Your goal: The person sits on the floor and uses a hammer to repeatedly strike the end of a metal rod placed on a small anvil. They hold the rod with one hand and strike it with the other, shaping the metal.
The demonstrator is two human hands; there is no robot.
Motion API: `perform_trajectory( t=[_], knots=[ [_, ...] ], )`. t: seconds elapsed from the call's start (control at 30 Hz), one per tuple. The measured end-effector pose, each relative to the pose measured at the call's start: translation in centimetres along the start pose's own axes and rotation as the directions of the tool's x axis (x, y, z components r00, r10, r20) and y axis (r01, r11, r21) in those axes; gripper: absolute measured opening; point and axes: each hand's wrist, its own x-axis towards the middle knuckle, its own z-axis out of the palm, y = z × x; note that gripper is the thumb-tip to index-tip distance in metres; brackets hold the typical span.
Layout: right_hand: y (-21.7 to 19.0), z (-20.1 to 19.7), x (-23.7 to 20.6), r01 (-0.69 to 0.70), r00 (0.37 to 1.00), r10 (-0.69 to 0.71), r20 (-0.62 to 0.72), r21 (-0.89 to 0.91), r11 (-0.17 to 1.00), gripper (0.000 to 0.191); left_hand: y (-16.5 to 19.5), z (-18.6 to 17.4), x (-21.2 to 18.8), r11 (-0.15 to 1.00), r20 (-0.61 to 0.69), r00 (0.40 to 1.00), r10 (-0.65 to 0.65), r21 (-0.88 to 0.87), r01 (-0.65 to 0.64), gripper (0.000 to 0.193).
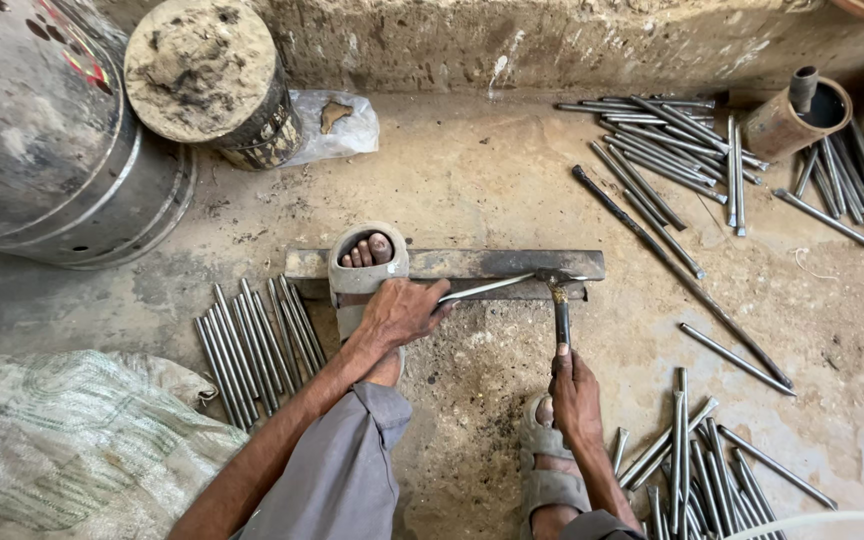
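Note:
My left hand (399,312) grips one end of a thin steel rod (492,287) that lies along a flat iron bar (452,264) on the ground. My right hand (574,392) holds the dark handle of a hammer (559,300), whose head rests on the rod's right end over the bar. My left foot in a grey sandal (366,272) presses on the bar beside my left hand. My right foot in a sandal (544,462) sits below the right hand.
A row of rods (252,345) lies left of my leg, a heap of rods (697,465) at lower right, more rods (672,140) at upper right by a rusty pipe (797,115). A long dark bar (677,270) lies diagonally. Metal drums (52,140), a woven sack (62,440).

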Motion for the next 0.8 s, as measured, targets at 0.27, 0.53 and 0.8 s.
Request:
perform_trajectory(
  t=[0.27, 0.53, 0.8],
  knots=[
    [2.1, 0.3, -0.3, 0.041, 0.999, -0.041, -0.01, 0.011, 0.999, 0.051, 0.4, -1.0, -0.1, 1.0, -0.094, 0.995, 0.027, 0.016, -0.025, 0.037],
    [2.2, 0.7, -0.4, 0.017, 1.0, -0.017, -0.006, 0.024, 1.0, 0.054, 0.6, -1.2, -0.4, 1.0, -0.095, 0.995, 0.014, -0.015, -0.016, 0.027],
    [3.4, 2.1, -1.4, -0.154, 0.978, 0.17, 0.118, -0.138, 0.978, 0.055, 1.0, -2.2, -0.4, 0.998, 0.004, 0.999, -0.038, -0.055, 0.038, 0.03]
  ],
)
